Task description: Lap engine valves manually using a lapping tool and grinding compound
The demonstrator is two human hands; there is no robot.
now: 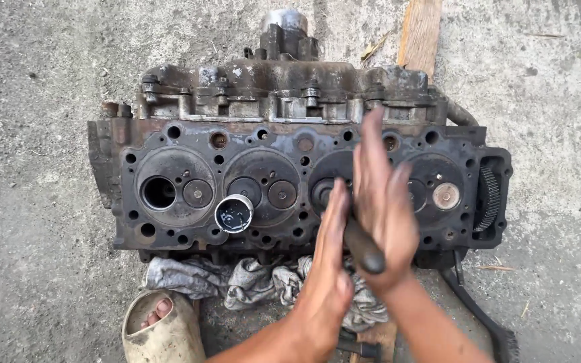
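— Head view: whose hands are at the cylinder head (169,222), and what are they doing?

— The wearer's own. The left hand (327,269) and right hand (383,202) are flat, palms facing, pressed together on a dark stick (361,245) between them. Fingers are straight, not curled; the stick is pinched between the palms, as one holds a rod to spin it by rubbing.

— Where does the stick go?

— Its far end runs to the third chamber from the head's left end, onto a valve (322,191) there. Its near end sticks out below the right palm, over the head's front edge.

— Why does the head lie that way?

— Chamber side up, seemingly so the valves can be reached from above. A grey rag (237,279) is bunched under its front edge, perhaps as padding.

— Anything else on it?

— A small round tin (234,214) stands open on the face between the first two chambers, near the hands. One port (159,193) at the left is an empty hole. A plank (419,33) shows behind the head, and a foot in a sandal (159,329) in front of it.
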